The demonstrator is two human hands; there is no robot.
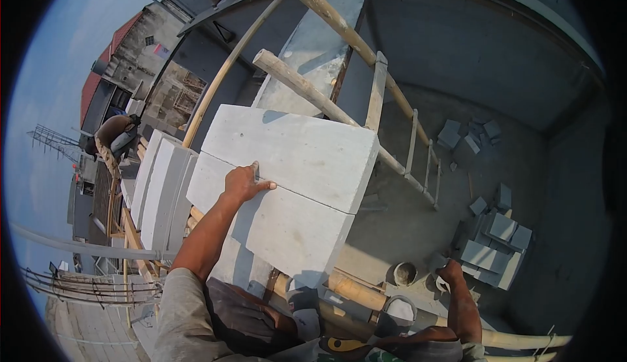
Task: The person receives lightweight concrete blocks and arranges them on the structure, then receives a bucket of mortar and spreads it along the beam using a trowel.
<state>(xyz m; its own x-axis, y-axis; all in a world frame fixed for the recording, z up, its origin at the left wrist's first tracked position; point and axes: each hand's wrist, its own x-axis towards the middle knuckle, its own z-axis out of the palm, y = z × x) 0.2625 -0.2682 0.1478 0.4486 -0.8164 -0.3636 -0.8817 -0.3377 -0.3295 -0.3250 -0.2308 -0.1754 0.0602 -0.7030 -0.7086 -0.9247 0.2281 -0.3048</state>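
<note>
Left hand (pixel 241 182): thumb spread, laid on two aerated-concrete blocks (pixel 307 174).
Blocks: placed at centre; probably stiff, bulky, chip-prone; best gripped at opposite edges.
Right hand (pixel 449 270): curled at 4 o'clock; contents cannot be told.
Bamboo ladder (pixel 377 94): seen at 1 o'clock.

Whether the right fingers (pixel 447 272) hold anything is too small to tell.

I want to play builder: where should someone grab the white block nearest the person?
Probably grip the near block by its two short ends, coming in from left and right. Its far long side sits against the far block, with only a thin seam between, but its right end shows an exposed thick face.
</note>
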